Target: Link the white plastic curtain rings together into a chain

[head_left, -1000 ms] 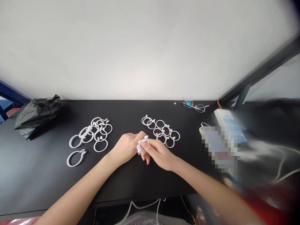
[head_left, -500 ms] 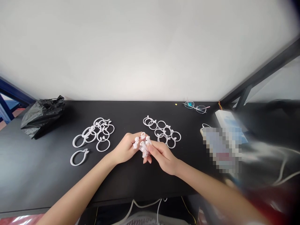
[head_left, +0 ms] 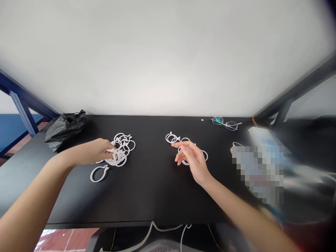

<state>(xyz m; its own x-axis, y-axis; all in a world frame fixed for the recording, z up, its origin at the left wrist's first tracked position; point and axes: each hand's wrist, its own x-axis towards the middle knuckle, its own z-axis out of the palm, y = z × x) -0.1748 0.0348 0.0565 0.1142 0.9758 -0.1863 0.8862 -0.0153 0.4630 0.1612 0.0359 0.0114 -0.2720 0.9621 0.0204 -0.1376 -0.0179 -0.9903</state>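
My left hand (head_left: 101,152) is over the left pile, its fingers closed on a dense bunch of white curtain rings (head_left: 118,161) with small eyelets. The fingertips are partly hidden among the rings, and the bunch overlaps others in the pile (head_left: 130,145). One white ring (head_left: 97,180) lies apart, nearer the front. On the right, my right hand (head_left: 193,157) hovers with loosely bent, parted fingers and nothing in them. It covers part of a second group of white rings (head_left: 171,137) lying behind and beneath it.
A crumpled black plastic bag (head_left: 67,126) lies at the back left of the black table (head_left: 152,189). Eyeglasses (head_left: 224,123) rest at the back right. A blurred phone-like object (head_left: 252,168) and a white-and-blue box (head_left: 262,136) are at the right. Pale cables (head_left: 168,230) hang below the front edge.
My hands, together at the middle around several white pieces, have parted. The left went left to the pile, which looks denser; the right moved right over the other rings, its fingers now loose.
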